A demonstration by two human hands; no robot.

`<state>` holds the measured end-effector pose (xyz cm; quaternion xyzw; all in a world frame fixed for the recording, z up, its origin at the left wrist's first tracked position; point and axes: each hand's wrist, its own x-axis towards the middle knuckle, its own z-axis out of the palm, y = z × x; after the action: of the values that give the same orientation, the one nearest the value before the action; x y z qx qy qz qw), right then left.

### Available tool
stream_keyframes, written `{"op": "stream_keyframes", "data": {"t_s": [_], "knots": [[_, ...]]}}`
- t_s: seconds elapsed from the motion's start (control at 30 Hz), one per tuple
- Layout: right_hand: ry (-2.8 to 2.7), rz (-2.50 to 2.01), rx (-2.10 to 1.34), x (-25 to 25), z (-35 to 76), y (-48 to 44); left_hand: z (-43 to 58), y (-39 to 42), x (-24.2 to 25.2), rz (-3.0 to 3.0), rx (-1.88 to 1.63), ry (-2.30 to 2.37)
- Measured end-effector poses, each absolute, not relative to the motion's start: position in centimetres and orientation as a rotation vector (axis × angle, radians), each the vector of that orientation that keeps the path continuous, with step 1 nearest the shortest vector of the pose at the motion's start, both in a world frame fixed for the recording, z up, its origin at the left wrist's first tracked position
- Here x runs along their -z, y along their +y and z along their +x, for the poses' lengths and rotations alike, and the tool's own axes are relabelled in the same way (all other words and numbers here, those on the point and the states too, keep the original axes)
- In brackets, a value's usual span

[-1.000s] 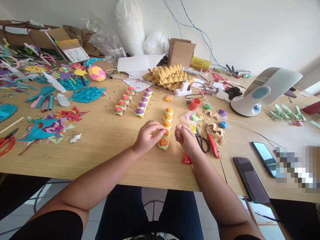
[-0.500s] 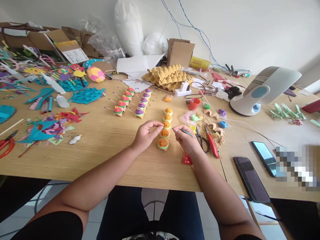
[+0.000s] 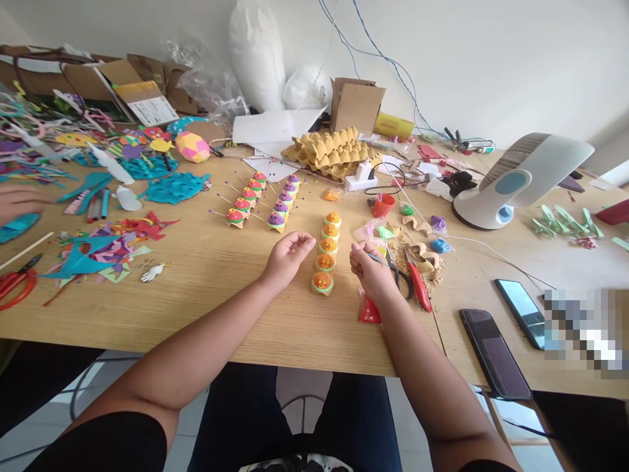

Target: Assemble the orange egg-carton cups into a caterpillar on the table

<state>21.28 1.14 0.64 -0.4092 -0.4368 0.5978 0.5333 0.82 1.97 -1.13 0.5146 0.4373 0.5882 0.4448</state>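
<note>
A row of egg-carton cups (image 3: 325, 263) stands between my hands, topped with orange and green clay, with smiling faces on the nearer ones. My left hand (image 3: 289, 261) is just left of the row, thumb and fingertips pinched together; whatever is between them is too small to make out. To the right of the row, my right hand (image 3: 369, 267) is closed round a thin blue stick (image 3: 377, 259) that points off to the right. Neither hand touches the cups. Behind stand a red-and-green cup row (image 3: 244, 202) and a purple one (image 3: 284, 202), both with pins sticking out.
Black-handled scissors (image 3: 405, 283), a red-handled cutter (image 3: 419, 287) and a red packet (image 3: 368, 308) lie by my right hand. Phones (image 3: 494, 354) and a fan (image 3: 515, 180) are farther right. At the left edge another person's hand (image 3: 19, 202) shows, blurred, above red scissors (image 3: 17, 285).
Both my hands have drawn slightly apart, away from the orange row, the right one moving rightward. Another person's hand has come into view at the left edge.
</note>
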Motion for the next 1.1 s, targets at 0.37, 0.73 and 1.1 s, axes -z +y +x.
{"op": "stream_keyframes", "data": {"t_s": [0.37, 0.73, 1.1], "knots": [[-1.288, -1.097, -1.315, -0.67, 21.85, 1.4, 0.65, 2.41, 1.65, 1.262, -1.403, 1.095], [-1.461, -1.243, -1.186, -0.54, 21.98, 1.64, 0.84, 2.41, 1.21, 1.149, -1.434, 1.094], [-1.451, -1.203, -1.109, -0.74, 22.01, 1.61, 0.76, 2.77, 1.71, 1.102, -1.385, 1.076]]}}
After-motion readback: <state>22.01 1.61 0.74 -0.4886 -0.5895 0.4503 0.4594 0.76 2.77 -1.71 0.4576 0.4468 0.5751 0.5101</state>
